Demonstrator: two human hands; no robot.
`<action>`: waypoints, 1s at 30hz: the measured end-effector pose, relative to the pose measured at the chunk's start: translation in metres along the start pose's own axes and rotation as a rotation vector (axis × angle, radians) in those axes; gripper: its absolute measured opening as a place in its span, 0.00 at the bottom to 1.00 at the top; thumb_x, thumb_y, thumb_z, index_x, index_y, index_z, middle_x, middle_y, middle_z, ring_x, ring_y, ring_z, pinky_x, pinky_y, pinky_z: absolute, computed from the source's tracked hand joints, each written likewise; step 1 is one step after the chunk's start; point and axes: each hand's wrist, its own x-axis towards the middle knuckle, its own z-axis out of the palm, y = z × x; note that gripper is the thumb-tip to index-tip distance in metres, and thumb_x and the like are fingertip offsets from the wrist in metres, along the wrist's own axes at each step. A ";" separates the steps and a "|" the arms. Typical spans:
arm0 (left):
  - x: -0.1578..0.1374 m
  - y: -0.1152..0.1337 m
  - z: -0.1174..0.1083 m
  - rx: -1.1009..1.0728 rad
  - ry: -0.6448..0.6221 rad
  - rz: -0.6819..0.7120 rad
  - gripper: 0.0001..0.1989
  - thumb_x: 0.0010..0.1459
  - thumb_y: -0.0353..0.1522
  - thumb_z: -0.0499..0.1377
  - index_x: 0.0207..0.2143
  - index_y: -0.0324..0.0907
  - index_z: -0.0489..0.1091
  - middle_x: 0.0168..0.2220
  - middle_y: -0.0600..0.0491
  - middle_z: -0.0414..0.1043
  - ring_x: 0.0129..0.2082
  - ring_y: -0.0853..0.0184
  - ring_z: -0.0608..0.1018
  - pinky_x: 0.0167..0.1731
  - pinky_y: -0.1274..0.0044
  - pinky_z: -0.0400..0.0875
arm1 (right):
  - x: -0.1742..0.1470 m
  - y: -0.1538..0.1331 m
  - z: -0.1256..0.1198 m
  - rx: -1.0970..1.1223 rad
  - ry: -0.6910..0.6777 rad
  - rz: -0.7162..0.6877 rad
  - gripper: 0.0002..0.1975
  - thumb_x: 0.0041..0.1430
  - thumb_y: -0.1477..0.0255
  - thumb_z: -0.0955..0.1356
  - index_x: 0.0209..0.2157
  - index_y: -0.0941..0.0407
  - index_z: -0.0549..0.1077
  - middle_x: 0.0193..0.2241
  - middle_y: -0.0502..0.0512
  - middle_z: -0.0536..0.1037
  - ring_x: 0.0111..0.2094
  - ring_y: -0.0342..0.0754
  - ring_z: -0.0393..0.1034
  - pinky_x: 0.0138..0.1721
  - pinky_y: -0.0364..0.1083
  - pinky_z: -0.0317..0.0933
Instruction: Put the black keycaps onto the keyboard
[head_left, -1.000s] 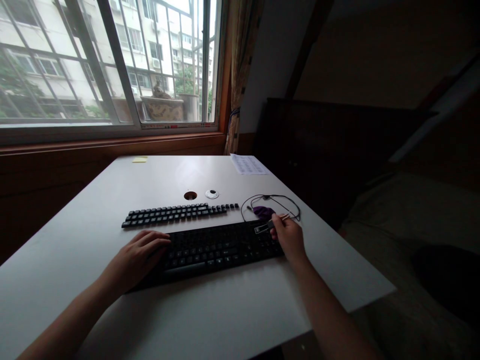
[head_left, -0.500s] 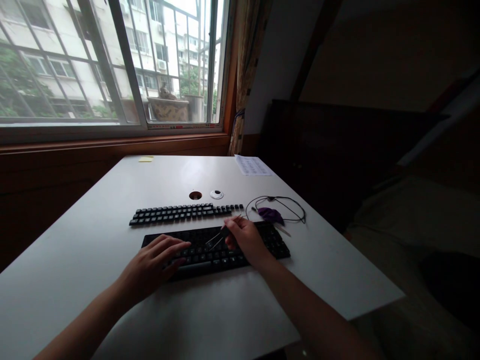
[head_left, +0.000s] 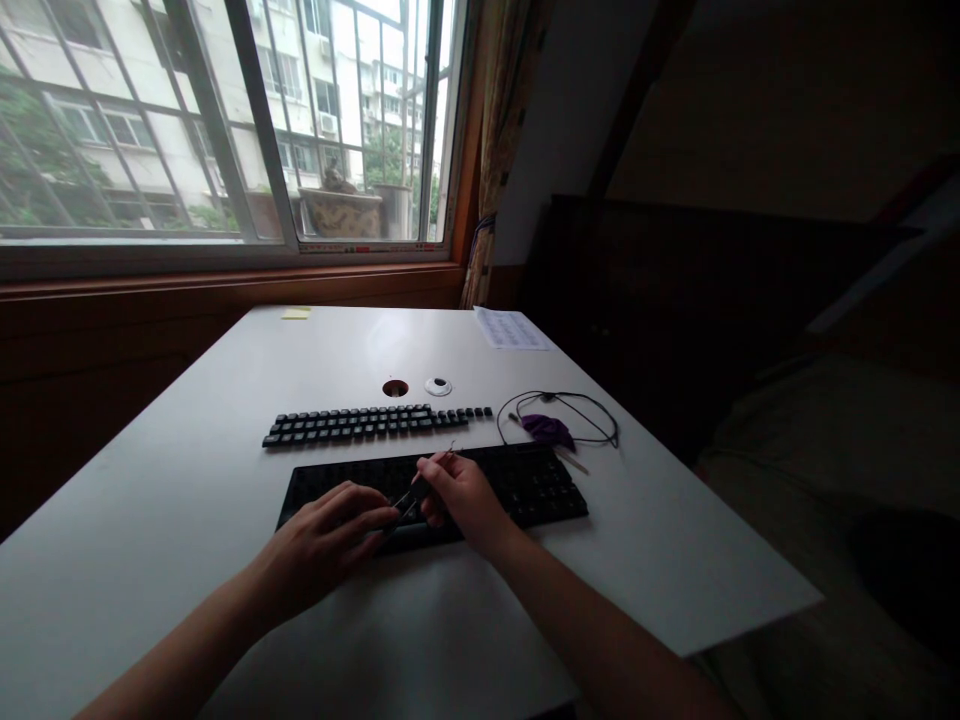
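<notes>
A black keyboard [head_left: 534, 488] lies across the white table, partly covered by both hands. Closed around the dark handle of a wire keycap puller [head_left: 409, 498] is my right hand [head_left: 463, 497], above the keyboard's middle. The puller's two thin wires slant down to the left. At their lower ends my left hand [head_left: 326, 532] has its thumb and fingers drawn together; whatever sits between them is hidden. Behind the keyboard, removed black keycaps [head_left: 349, 427] stand in long rows on the tabletop.
A coiled black cable [head_left: 616, 432] and a purple cloth-like piece [head_left: 547, 430] lie right of the keycaps. Farther back are a round hole [head_left: 395, 388], its white cover [head_left: 438, 386], printed paper [head_left: 514, 330] and a yellow note [head_left: 296, 313]. The white table [head_left: 135, 560] ends at the right.
My right hand has moved left and toward me with the keycap puller. My left fingers have closed in at the puller's wire ends. The view has shifted slightly.
</notes>
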 end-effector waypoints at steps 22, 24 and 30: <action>0.000 0.007 0.003 0.001 0.091 -0.043 0.08 0.65 0.28 0.56 0.46 0.41 0.70 0.41 0.50 0.73 0.39 0.68 0.78 0.41 0.77 0.79 | -0.003 0.006 -0.001 0.021 -0.072 0.007 0.20 0.58 0.54 0.67 0.30 0.58 0.70 0.16 0.48 0.73 0.13 0.40 0.66 0.15 0.38 0.60; -0.002 0.006 0.005 -0.007 0.076 -0.052 0.10 0.65 0.27 0.55 0.47 0.42 0.70 0.42 0.50 0.73 0.40 0.68 0.78 0.43 0.78 0.79 | -0.002 0.005 -0.002 0.036 -0.078 0.009 0.20 0.58 0.54 0.67 0.29 0.59 0.70 0.16 0.48 0.73 0.13 0.40 0.65 0.14 0.37 0.60; -0.002 0.008 0.006 -0.258 0.108 -0.157 0.10 0.64 0.26 0.56 0.47 0.42 0.71 0.40 0.49 0.74 0.36 0.68 0.79 0.36 0.80 0.78 | -0.002 0.005 -0.001 0.048 -0.051 0.019 0.20 0.57 0.54 0.68 0.26 0.58 0.68 0.16 0.50 0.74 0.12 0.41 0.67 0.13 0.38 0.61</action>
